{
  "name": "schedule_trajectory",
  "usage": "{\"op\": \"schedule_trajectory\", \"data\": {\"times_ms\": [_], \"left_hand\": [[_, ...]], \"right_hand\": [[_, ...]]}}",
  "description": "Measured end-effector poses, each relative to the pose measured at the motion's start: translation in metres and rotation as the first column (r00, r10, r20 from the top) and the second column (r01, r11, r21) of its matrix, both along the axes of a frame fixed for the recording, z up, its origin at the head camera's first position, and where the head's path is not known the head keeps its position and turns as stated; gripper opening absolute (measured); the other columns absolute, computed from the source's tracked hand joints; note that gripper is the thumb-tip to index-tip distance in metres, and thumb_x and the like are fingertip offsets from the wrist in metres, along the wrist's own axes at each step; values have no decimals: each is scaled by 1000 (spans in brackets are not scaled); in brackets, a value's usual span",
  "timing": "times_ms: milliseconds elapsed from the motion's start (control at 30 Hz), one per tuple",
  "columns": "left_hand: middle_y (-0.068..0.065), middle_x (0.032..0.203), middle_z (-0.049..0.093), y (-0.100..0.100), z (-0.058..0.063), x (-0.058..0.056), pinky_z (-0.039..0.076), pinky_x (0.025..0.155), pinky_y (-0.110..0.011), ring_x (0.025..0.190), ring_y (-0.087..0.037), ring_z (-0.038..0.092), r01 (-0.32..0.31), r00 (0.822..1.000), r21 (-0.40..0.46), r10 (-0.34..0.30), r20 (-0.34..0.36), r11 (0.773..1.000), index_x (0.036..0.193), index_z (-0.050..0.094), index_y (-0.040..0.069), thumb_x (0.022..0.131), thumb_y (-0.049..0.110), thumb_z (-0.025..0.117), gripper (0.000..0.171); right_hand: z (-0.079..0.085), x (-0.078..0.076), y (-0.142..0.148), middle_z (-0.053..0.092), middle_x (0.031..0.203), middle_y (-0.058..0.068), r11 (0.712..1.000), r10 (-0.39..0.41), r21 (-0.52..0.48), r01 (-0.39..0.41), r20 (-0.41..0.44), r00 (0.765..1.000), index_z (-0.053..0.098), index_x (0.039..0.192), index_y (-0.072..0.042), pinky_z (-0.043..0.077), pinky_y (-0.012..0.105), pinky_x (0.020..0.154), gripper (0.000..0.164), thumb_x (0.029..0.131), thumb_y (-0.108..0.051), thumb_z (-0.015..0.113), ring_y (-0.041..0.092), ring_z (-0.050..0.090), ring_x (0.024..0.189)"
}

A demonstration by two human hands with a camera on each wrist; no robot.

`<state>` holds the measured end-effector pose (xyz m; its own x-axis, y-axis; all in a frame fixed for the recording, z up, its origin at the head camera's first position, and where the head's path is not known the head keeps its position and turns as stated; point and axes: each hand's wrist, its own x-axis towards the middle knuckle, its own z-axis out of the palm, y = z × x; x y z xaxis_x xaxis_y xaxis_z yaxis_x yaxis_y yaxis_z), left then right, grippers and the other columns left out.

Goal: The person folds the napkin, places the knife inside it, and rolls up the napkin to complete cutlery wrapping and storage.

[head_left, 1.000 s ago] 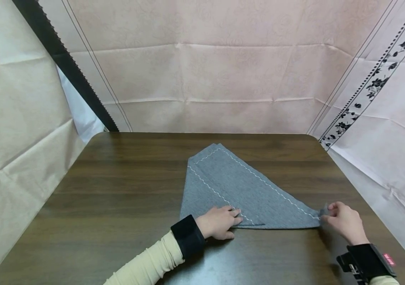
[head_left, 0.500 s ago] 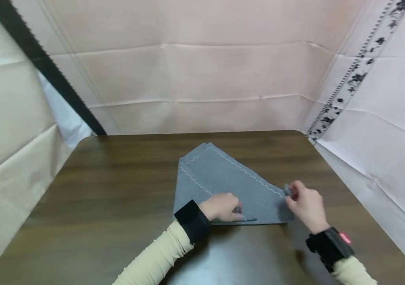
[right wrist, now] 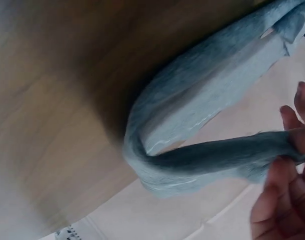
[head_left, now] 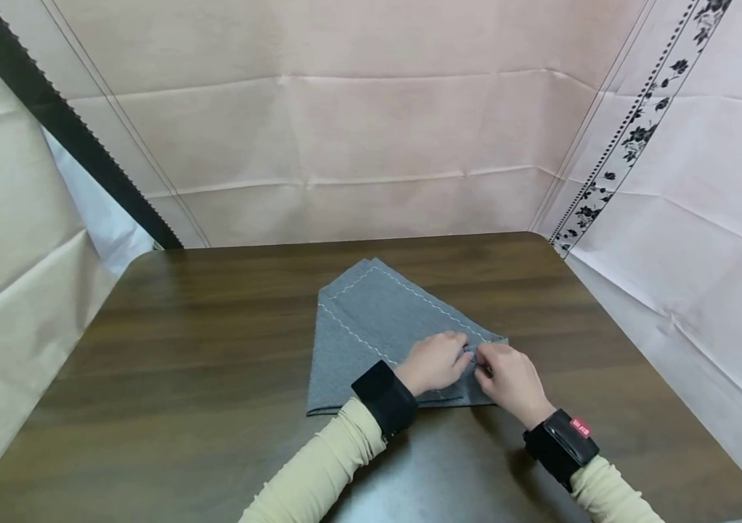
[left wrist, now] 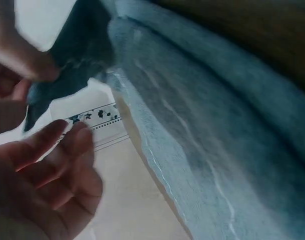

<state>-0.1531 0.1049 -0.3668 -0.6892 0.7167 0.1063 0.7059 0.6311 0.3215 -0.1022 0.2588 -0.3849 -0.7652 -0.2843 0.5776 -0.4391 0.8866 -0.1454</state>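
Observation:
A grey-blue cloth (head_left: 371,312) with wavy white stitching lies folded into a pointed shape on the table. My right hand (head_left: 511,381) pinches its narrow end, which is turned back to the left. In the right wrist view, the lifted strip (right wrist: 217,157) bends in a loop up to the right fingers (right wrist: 275,195). My left hand (head_left: 435,361) is over the cloth, close beside the right hand. Its fingers (left wrist: 80,165) look loosely bent and nothing shows gripped in them, though part of this hand is cut off by the left wrist view's edge.
The brown wooden table (head_left: 181,378) extends around the cloth. Pale creased sheets (head_left: 371,145) hang behind and at both sides, with a black band (head_left: 70,131) at left and a flowered border (head_left: 639,134) at right.
The right hand has moved left, folding the cloth's narrow end over. The left hand has lifted from pressing the cloth's lower edge and shifted right, toward the right hand.

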Motion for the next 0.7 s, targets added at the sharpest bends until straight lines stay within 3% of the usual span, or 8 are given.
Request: {"op": "schedule_trajectory", "data": {"times_ms": [100, 300, 500, 700], "left_hand": [[3, 71, 46, -4, 0, -1, 33, 48, -21, 58, -9, 44, -9, 998, 29, 11, -57, 1000, 81, 52, 13, 96, 23, 45, 20], [4, 61, 41, -27, 10, -5, 28, 44, -18, 51, -8, 39, -17, 994, 183, 37, -104, 983, 69, 48, 14, 93, 16, 46, 24], [4, 55, 33, -66, 25, -8, 22, 45, -19, 46, -8, 30, -45, 993, 359, 81, -86, 932, 60, 39, 15, 88, 9, 46, 29], [5, 54, 30, -106, 37, -4, 21, 49, -20, 47, -8, 27, -89, 986, 465, 144, -82, 881, 60, 37, 15, 85, 5, 45, 28]], "right_hand": [[-1, -2, -7, 34, 61, -6, 999, 44, -2, -44, -24, 999, 41, 64, -13, 30, 23, 48, 36, 63, 7, 71, 7, 34, 54], [-2, -5, -13, 35, 61, -6, 1000, 10, 15, -10, 10, 1000, 42, 66, -12, 30, 24, 46, 34, 64, 1, 74, 9, 34, 52], [-3, -2, -19, 37, 61, -5, 999, 1, 38, -4, 85, 996, 45, 66, -12, 31, 26, 47, 29, 66, 0, 72, 10, 36, 52], [-4, -3, -31, 43, 64, -6, 998, 36, 41, -40, 101, 994, 51, 71, -11, 35, 25, 47, 25, 66, -1, 74, 9, 39, 53]]}}
